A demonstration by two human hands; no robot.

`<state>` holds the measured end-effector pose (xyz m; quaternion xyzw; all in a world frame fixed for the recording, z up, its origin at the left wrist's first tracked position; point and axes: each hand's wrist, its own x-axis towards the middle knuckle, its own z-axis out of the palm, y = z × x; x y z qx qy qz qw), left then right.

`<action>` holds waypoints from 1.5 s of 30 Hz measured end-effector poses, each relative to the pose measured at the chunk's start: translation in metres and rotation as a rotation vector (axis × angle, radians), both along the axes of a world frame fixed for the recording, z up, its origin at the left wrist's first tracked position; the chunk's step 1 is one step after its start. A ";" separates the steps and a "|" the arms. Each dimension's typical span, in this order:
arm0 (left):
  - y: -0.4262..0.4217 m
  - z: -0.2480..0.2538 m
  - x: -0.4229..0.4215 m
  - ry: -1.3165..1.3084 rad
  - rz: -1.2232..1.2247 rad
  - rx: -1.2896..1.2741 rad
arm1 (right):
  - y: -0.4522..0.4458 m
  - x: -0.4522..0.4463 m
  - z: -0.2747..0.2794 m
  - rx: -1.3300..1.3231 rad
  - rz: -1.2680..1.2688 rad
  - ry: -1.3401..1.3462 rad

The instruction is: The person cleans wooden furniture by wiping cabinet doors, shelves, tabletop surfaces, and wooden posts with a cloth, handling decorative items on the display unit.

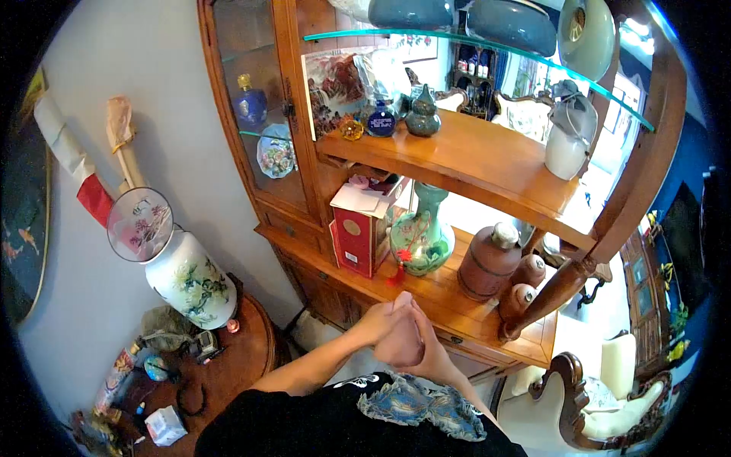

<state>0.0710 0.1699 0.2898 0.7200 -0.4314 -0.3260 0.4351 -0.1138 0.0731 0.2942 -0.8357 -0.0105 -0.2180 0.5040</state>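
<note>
My left hand (387, 326) and my right hand (432, 352) are pressed together in front of my chest, fingers closed. Between them shows a pinkish patch (400, 346), perhaps a folded cloth; I cannot make out what it is. Just beyond my hands is the wooden cabinet's lower shelf (373, 288). On it stand a red box (354, 242) with its lid flaps up, a green glass-like vase (428, 236) with a red tassel (397, 276), a large brown jar (489, 263) and two smaller brown jars (521, 298). My hands touch none of these.
The upper shelf (472, 156) holds small bottles and a white lidded jar (571, 133). Above runs a glass shelf (472, 38) with vases. At left, a round table (255, 335) carries a tall painted vase (194, 282) and small ornaments. An armchair (548, 400) stands lower right.
</note>
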 end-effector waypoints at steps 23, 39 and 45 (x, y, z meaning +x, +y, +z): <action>0.020 0.003 -0.072 0.689 0.418 -0.937 | 0.029 0.070 0.064 -0.416 0.057 -0.045; 0.099 0.062 0.089 0.984 0.379 -1.135 | -0.096 0.074 0.255 -0.794 -0.623 -0.473; 0.102 0.161 0.203 0.627 0.591 -1.630 | -0.137 0.112 0.279 -0.739 -0.819 -0.146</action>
